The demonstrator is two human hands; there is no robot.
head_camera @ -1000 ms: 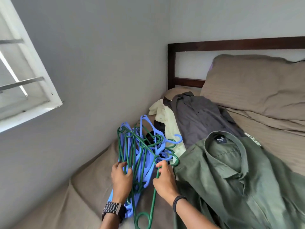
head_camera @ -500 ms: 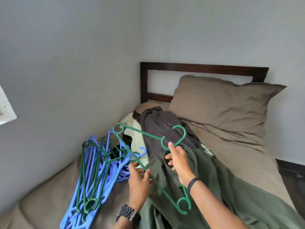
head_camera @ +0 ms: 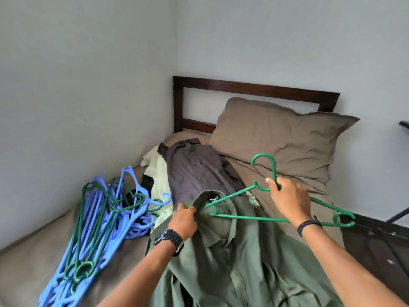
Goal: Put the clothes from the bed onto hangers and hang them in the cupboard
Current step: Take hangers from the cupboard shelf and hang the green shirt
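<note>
Green plastic hanger (head_camera: pixel 261 209), held above the olive shirt (head_camera: pixel 232 251): we see the right hand (head_camera: pixel 287 198) gripping it at the neck, just below the hook, fingers curled round the stem, so the triangle hangs free w/ its left tip near the collar. We judge this hold leaves both arms of the hanger clear to slide into the shoulders. Left hand (head_camera: pixel 184 220): a narrow grip, fingers pinching the shirt's collar edge, probably to lift the neck open for the hanger tip. Olive shirt lies front-up on the bed (head_camera: pixel 31 262), collar toward the headboard (head_camera: pixel 254 87), label showing.

Other clothes, still on the bed beyond it: a grey-brown shirt (head_camera: pixel 192 171) & a pale yellow garment (head_camera: pixel 159 176), overlapping; something dark shows betw. them and the spare hangers. Spare hangers (head_camera: pixel 95 220), blue and green, lie in a tangled heap beside the wall, within reach of the left hand. Pillow (head_camera: pixel 283 138) rests vs. the headboard, well apart from the work.

Step in hand, as we read it: fitting the 1st hanger. No cupboard in view; nothing hung yet as far as we can tell.
</note>
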